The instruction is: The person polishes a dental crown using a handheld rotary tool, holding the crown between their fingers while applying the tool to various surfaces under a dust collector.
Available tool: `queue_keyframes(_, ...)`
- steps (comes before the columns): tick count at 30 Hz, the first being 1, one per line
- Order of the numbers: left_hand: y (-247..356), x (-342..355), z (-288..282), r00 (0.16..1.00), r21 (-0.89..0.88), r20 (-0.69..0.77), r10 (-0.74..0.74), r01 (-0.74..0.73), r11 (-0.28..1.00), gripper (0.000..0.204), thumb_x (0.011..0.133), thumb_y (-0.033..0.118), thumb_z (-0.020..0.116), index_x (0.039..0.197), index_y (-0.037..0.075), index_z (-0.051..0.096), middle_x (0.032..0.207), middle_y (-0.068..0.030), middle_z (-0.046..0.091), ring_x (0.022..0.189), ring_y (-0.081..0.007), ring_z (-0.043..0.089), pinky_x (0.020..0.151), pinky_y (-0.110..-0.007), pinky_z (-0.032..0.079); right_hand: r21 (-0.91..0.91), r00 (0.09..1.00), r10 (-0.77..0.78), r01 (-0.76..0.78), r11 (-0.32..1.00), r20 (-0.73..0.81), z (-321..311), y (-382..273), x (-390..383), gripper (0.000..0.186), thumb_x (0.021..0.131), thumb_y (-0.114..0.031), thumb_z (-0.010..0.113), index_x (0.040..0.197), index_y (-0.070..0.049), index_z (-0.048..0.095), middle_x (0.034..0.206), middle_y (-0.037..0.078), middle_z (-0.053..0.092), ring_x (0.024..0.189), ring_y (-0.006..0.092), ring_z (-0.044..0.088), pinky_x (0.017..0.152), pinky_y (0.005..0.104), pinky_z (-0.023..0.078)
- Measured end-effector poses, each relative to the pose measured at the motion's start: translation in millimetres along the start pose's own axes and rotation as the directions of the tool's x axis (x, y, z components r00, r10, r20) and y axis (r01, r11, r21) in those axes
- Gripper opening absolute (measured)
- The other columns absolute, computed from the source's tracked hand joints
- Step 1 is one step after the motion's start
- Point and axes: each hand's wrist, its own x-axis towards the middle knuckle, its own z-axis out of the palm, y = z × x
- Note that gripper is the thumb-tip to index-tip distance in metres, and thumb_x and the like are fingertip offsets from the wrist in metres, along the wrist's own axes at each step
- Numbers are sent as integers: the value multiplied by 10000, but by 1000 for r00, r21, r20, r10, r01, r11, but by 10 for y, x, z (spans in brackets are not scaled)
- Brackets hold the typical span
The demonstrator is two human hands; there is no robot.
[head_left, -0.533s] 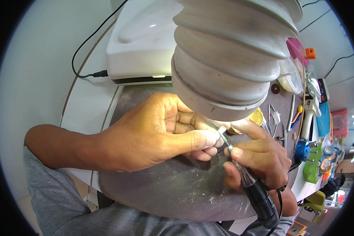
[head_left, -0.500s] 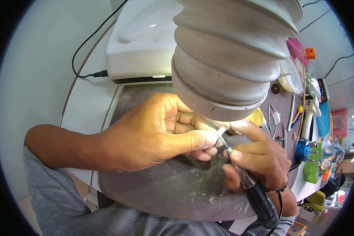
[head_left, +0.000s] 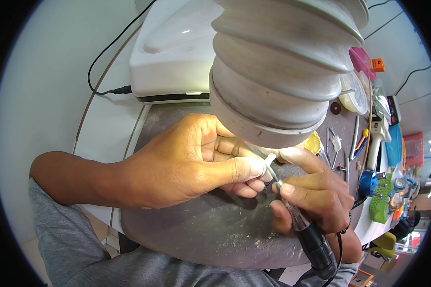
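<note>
My left hand [head_left: 191, 167] is closed, with thumb and finger pinching a small whitish piece [head_left: 270, 158] just below the mouth of a large ribbed white duct [head_left: 280, 62]. My right hand [head_left: 321, 196] grips a rotary handpiece [head_left: 313, 246], black at the rear and metal toward the front, with a cord trailing from it. Its thin tip meets the whitish piece at my left fingertips; exact contact is hard to make out. Both hands are over a dusty grey work surface [head_left: 187, 234], and their far fingertips are partly shadowed or hidden.
A white machine [head_left: 167, 71] with a cable stands behind my left hand. Along the right lie a yellow lump [head_left: 312, 142], thin tools [head_left: 355, 134], a clear container [head_left: 354, 100], a blue bur holder [head_left: 368, 182], a green perforated basket [head_left: 379, 205] and several boxes.
Very little differs from half a second ago. Both hands hold the same grip, with only a slight shift of fingers around the handpiece tip.
</note>
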Motion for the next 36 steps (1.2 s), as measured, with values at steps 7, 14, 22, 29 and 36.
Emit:
queue_keyframes(7,8,4,3,1000,-5,-4,-8,8,1000,315,947,13,532,1238,-92,473,1058,-188,621,954,-210,657,839,-299,582,5,1000,-14,14,1000,-6,2,19,2,289,722,-93,812,952,-41,645,831,94,681,985,348,672,883,468,545)
queue_keyframes(14,23,3,12,1000,-3,-11,-15,14,1000,316,949,31,543,1232,-91,478,1045,-185,626,943,-210,659,822,-298,587,-11,1000,-11,11,1000,-22,8,15,-7,281,728,-84,804,956,-42,646,845,98,683,984,347,673,883,469,545)
queue_keyframes(22,26,12,4,1000,-1,-4,-25,25,1000,321,955,53,545,1232,-93,476,1033,-184,626,936,-211,660,813,-303,590,-3,1000,0,0,1000,-20,-6,3,-6,278,731,-86,805,954,-39,645,835,102,685,983,358,672,868,462,548)
queue_keyframes(29,5,13,-8,999,-19,-14,-37,36,999,323,954,49,543,1234,-94,470,1033,-186,623,941,-214,658,820,-308,591,2,1000,-6,6,1000,-21,17,33,-14,285,731,-90,806,958,-32,643,855,108,684,992,355,669,876,470,546)
queue_keyframes(36,21,19,10,999,-24,1,-36,36,999,328,951,42,544,1235,-102,462,1023,-193,627,933,-222,663,822,-313,592,-18,999,-2,1,1000,-44,10,6,-12,283,727,-80,805,956,-39,644,858,103,679,990,351,670,887,472,543)
